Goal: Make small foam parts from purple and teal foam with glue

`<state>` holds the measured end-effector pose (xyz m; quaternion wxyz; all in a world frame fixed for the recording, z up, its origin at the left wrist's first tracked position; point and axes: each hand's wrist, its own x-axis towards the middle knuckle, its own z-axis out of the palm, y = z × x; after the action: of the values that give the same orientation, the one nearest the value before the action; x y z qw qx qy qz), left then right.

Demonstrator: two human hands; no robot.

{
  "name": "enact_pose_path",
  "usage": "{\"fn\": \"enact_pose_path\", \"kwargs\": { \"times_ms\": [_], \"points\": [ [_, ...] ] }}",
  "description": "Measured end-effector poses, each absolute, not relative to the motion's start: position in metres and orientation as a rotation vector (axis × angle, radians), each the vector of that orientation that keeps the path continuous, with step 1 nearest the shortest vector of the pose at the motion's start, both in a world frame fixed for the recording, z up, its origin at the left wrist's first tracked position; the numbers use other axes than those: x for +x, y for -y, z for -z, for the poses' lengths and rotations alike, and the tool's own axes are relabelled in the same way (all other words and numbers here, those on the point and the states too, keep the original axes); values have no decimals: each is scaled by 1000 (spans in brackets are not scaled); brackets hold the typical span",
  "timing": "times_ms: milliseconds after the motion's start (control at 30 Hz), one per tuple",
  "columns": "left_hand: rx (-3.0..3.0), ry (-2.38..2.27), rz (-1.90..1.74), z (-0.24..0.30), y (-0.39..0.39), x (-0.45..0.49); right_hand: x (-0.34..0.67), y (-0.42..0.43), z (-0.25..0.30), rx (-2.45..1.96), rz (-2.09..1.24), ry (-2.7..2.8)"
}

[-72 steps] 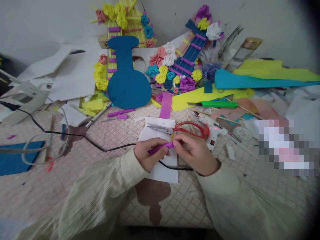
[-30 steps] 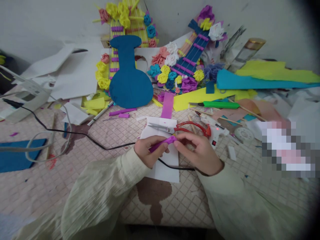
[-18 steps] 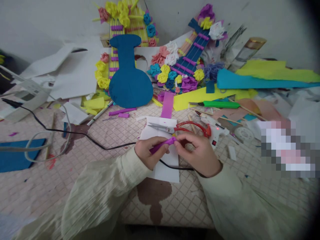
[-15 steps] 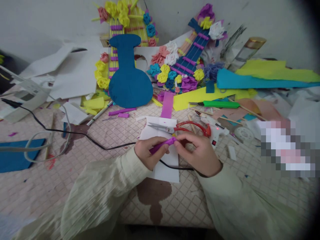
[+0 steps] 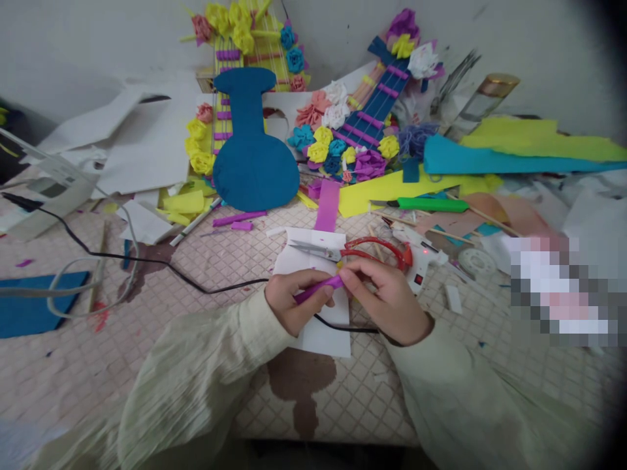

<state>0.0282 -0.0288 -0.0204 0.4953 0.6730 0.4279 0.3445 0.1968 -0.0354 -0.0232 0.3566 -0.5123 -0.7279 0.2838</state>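
A small purple paper roll (image 5: pixel 317 288) is held between my two hands, above a white sheet (image 5: pixel 323 336). My left hand (image 5: pixel 294 301) grips its near end between thumb and fingers. At the far end, the thumb and forefinger of my right hand (image 5: pixel 386 297) pinch the tip. Just beyond my fingers lie scissors (image 5: pixel 355 252) with red handles, blades pointing left. A white glue gun (image 5: pixel 425 261) with a lit red light rests to the right of them. Behind the sheet lies a flat purple strip (image 5: pixel 328 205).
A blue guitar-shaped cutout (image 5: pixel 255 163) leans at the back, beside a flower-covered blue instrument model (image 5: pixel 377 111). A black cable (image 5: pixel 183 271) crosses the table and passes under my hands. A green craft knife (image 5: pixel 431 205) lies at the right, near yellow paper (image 5: pixel 377 189).
My right fingertips have shifted slightly along the purple roll's far end, and the end looks smoother. My left hand keeps its grip almost in place.
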Motion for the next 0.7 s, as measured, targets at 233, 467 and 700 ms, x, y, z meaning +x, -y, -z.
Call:
{"fn": "enact_pose_path", "kwargs": {
  "times_ms": [233,467,700],
  "points": [
    [1685,-1070,-816,25,27,29,193,37,29,-1316,-370,1989],
    [1803,-1145,-821,27,28,29,194,35,31,-1281,-222,2072],
    [1821,-1148,-853,32,26,29,194,35,29,-1284,-216,2084]
  ]
}}
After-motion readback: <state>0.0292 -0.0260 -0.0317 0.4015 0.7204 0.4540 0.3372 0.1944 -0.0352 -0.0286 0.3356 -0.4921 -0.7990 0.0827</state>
